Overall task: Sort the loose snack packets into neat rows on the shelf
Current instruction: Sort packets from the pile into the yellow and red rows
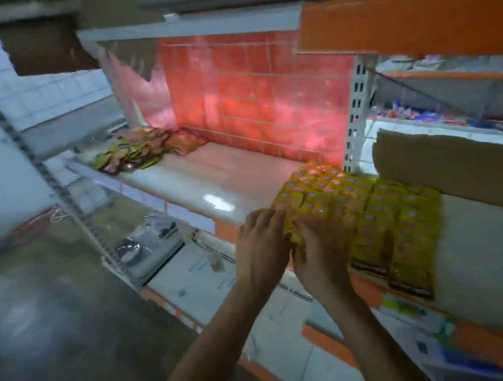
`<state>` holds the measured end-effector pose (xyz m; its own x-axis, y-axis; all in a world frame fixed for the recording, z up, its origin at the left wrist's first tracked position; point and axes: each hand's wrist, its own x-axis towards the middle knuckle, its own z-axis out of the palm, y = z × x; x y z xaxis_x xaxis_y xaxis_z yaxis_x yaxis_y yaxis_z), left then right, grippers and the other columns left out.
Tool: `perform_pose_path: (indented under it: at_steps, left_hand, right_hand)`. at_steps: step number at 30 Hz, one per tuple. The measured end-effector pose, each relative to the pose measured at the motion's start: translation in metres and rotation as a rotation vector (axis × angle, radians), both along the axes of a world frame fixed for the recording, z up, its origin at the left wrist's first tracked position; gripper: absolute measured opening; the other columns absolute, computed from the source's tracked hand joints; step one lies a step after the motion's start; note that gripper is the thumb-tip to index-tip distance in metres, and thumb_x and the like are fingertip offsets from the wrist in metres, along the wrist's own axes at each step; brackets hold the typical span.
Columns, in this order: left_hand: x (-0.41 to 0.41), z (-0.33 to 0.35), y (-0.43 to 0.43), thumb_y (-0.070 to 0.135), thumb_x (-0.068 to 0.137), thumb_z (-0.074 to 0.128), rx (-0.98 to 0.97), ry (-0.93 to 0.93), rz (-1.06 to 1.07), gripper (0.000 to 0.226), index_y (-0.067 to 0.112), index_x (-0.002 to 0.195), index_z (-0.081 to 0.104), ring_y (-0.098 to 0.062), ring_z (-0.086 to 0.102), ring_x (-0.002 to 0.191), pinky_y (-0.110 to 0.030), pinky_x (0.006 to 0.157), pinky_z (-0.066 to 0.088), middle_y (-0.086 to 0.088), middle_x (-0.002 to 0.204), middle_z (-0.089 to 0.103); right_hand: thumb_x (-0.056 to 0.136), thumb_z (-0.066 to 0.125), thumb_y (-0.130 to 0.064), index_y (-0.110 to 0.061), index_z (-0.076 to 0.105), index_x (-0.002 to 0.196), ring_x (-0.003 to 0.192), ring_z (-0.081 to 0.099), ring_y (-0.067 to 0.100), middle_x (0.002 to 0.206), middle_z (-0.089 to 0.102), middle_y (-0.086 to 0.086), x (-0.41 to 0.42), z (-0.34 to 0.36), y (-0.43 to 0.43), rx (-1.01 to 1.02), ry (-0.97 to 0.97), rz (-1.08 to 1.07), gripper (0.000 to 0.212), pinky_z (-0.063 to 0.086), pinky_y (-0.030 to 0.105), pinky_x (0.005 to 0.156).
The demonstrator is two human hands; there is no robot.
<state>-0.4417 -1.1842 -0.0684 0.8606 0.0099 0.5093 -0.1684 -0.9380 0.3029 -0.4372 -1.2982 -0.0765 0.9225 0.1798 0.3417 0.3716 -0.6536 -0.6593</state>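
1. The person is standing at a shelf and reaching both arms forward to the left end of the rows of yellow packets.
2. The rows are sitting at the right end of the shelf, running from the front edge back toward the red tiled panel, with the packets overlapping one another.
3. The left hand is lying against the near left corner of the rows, its fingers curling over the top edge of the front packet.
4. The right hand is resting just beside the left one, its fingers stretching up across the same packet and its neighbours. Blur is hiding whether it is gripping or only pressing, so I cannot tell.
5. The front packet is sitting between the two hands at the shelf's front edge, touching the rest of the rows.
6. A loose pile of yellow, green and reddish packets is lying at the far left end of the shelf, against the back corner and well apart from the rows.
7. Bare shelf is showing between the pile and the rows.
8. A cardboard box is standing right of the rows, touching their right side.
9. A white slotted post is rising behind the rows, at the right edge of the panel.
10. A lower shelf is showing under the arms, with small blurred items lying on it.
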Motion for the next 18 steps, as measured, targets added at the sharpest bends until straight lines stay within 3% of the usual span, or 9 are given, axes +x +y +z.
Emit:
perform_pose_path:
  at_steps: [4, 9, 13, 18]
  left_hand:
    - [-0.008, -0.006, 0.079, 0.034, 0.079, 0.046, 0.024, 0.068, 0.131, 0.044, 0.013, 0.113, 0.062, -0.032, 0.061, 0.104, -0.044, 0.079, 0.055, -0.007, 0.111, 0.068]
    - [-0.010, -0.017, 0.149, 0.021, 0.072, 0.077, 0.019, 0.063, 0.226, 0.044, 0.008, 0.112, 0.065, -0.032, 0.063, 0.101, -0.040, 0.080, 0.054, -0.009, 0.111, 0.069]
    - [0.006, -0.023, 0.202, 0.023, 0.072, 0.077, 0.043, 0.045, 0.299, 0.044, 0.009, 0.112, 0.066, -0.029, 0.063, 0.099, -0.036, 0.081, 0.053, -0.006, 0.109, 0.069]
    - [0.050, -0.022, 0.274, 0.031, 0.077, 0.068, 0.033, 0.052, 0.387, 0.044, 0.011, 0.116, 0.061, -0.031, 0.059, 0.103, -0.042, 0.081, 0.053, -0.007, 0.112, 0.065]
  right_hand:
    - [0.080, 0.063, 0.000, -0.002, 0.062, 0.117, 0.117, 0.054, 0.036, 0.122, 0.061, 0.019, 0.001, -0.002, 0.077, -0.043, -0.023, 0.064, 0.037, 0.041, 0.042, 0.101]
    - [0.084, 0.065, -0.003, -0.003, 0.060, 0.124, 0.125, 0.050, 0.033, 0.131, 0.057, 0.016, 0.008, -0.005, 0.147, -0.079, -0.001, 0.129, 0.040, 0.039, 0.040, 0.105]
    - [0.090, 0.059, -0.007, -0.009, 0.053, 0.132, 0.130, 0.042, 0.027, 0.138, 0.051, 0.010, 0.030, -0.009, 0.199, -0.091, 0.042, 0.198, 0.042, 0.034, 0.034, 0.108]
    - [0.085, 0.062, -0.005, -0.003, 0.057, 0.126, 0.126, 0.048, 0.032, 0.131, 0.056, 0.014, 0.082, -0.013, 0.276, -0.031, 0.060, 0.249, 0.041, 0.034, 0.036, 0.106]
